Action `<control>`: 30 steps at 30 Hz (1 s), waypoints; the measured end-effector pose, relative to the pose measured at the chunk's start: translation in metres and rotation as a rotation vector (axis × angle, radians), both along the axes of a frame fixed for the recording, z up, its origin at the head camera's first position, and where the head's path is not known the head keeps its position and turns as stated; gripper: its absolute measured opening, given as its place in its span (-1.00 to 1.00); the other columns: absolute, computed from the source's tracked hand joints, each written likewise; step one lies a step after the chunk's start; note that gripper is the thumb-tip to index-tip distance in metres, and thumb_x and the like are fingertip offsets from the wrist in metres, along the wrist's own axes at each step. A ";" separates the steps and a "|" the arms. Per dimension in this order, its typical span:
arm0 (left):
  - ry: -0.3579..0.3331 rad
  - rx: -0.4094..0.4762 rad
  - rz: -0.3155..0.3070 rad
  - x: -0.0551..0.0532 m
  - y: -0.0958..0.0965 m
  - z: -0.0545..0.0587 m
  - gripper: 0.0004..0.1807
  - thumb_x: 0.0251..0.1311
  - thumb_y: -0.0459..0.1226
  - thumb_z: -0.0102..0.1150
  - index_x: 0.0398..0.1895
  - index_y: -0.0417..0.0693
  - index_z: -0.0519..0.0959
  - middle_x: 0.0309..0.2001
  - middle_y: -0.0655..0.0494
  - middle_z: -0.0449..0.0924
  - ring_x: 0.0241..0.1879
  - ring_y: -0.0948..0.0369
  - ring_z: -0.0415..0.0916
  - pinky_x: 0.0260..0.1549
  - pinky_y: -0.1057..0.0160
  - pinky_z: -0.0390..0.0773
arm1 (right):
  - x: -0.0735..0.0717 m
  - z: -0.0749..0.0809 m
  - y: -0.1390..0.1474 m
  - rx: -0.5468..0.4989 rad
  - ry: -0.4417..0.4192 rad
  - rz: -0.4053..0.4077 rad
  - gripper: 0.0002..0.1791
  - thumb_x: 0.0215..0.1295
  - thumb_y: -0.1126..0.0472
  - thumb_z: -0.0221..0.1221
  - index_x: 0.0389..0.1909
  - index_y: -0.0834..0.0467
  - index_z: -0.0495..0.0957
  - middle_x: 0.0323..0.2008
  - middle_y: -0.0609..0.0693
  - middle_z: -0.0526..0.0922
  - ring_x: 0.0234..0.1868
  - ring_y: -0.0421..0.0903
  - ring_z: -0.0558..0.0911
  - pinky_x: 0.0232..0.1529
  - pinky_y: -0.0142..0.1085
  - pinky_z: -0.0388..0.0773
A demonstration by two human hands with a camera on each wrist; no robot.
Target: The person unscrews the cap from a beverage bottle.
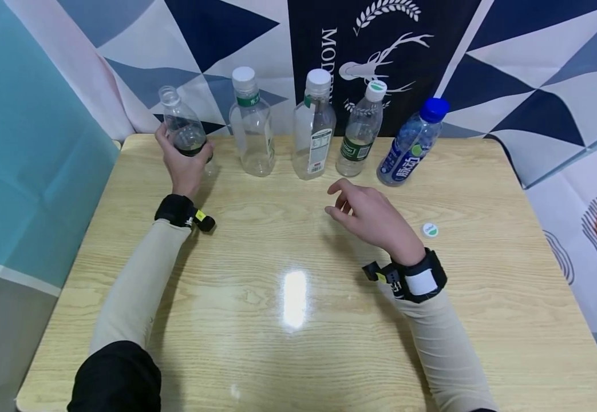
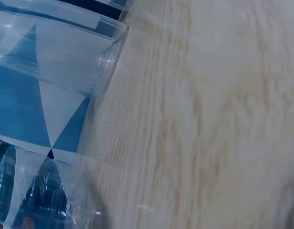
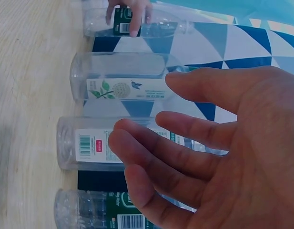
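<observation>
Near the far left corner of the worktop [image 1: 257, 355], the fingers and thumb of the left hand [image 1: 187, 166] are wrapped round an uncapped bottle [image 1: 178, 121], low on its body at the dark green label. The bottle looks about upright, its bare neck above the hand; whether its base bears fully on the wood is hard to tell. Thin, clear plastic like this probably dents under pressure, so a light, even hold suits it best. Before the hand lets go, the base should sit flat, a little in from the far edge.

Short of the middle of the far edge, the right hand [image 1: 372, 214] hangs with its fingers loosely bent and spread, grasping nothing; the right wrist view shows its palm bare. It is best lifted clear, since the bottles just beyond its fingertips look light enough to topple at a brush.

Rightward from the held bottle, along the far edge, stand a tall clear bottle [image 1: 250, 137], a squarer bottle [image 1: 303, 137] with a white label, a small water bottle [image 1: 365, 123] with a green label, and a blue-capped bottle [image 1: 410, 146]. A gap parts the held bottle from its neighbour; letting go straight and slowly would preserve it.

Farther out, towards the right edge, a loose cap [image 1: 430, 230] lies on the worktop, well apart from the uncapped bottle.
</observation>
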State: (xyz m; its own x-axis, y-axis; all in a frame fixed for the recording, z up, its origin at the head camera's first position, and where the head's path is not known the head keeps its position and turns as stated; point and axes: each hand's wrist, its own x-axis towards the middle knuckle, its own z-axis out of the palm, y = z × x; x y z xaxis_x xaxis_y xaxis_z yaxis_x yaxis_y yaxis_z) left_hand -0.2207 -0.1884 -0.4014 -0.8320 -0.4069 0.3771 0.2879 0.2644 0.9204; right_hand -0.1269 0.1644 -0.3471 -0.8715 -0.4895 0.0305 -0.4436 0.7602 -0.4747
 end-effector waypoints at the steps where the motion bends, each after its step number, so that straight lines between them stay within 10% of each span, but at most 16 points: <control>1: -0.007 0.002 -0.007 0.001 -0.001 0.000 -0.05 -0.11 -0.26 0.40 0.34 -0.08 0.05 0.22 0.04 0.33 0.14 0.25 0.29 0.12 0.34 0.19 | 0.000 0.000 0.000 -0.002 -0.001 -0.001 -0.64 0.30 -0.01 0.12 0.03 0.07 0.43 -0.37 -0.14 0.59 -0.40 -0.22 0.53 -0.39 -0.31 0.43; 12: -0.013 -0.046 -0.049 0.011 -0.007 0.005 0.18 -0.15 -0.27 0.44 0.48 -0.10 -0.15 0.37 0.04 0.11 0.30 0.26 0.10 0.21 0.28 0.07 | 0.001 -0.001 0.000 0.000 -0.012 -0.013 -0.63 0.30 0.00 0.12 0.06 0.06 0.42 -0.37 -0.13 0.58 -0.40 -0.21 0.52 -0.39 -0.31 0.43; 21: 0.443 -0.332 0.240 0.058 0.033 0.008 -0.01 -0.32 -0.20 0.52 0.17 -0.55 0.22 0.19 -0.28 0.26 0.24 0.13 0.15 0.19 0.16 0.10 | 0.000 0.001 -0.001 -0.007 -0.011 -0.015 -0.63 0.30 -0.01 0.12 0.04 0.06 0.42 -0.36 -0.13 0.58 -0.39 -0.21 0.53 -0.38 -0.30 0.43; 30: 0.462 -0.215 0.038 0.084 0.071 0.010 -0.16 -0.34 -0.41 0.48 0.08 -0.60 0.28 0.02 -0.32 0.38 0.05 -0.03 0.33 -0.03 0.08 0.30 | 0.001 0.000 -0.002 -0.001 -0.016 -0.014 -0.63 0.30 -0.01 0.12 0.04 0.08 0.42 -0.35 -0.12 0.58 -0.39 -0.20 0.53 -0.37 -0.30 0.43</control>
State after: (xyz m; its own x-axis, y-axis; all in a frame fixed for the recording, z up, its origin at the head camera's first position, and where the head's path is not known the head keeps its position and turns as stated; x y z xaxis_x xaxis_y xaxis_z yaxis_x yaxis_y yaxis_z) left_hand -0.1363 -0.1172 -0.3909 -0.5442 -0.3067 0.7809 0.6387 0.4521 0.6227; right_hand -0.1256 0.1628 -0.3471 -0.8784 -0.4776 0.0169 -0.4256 0.7655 -0.4825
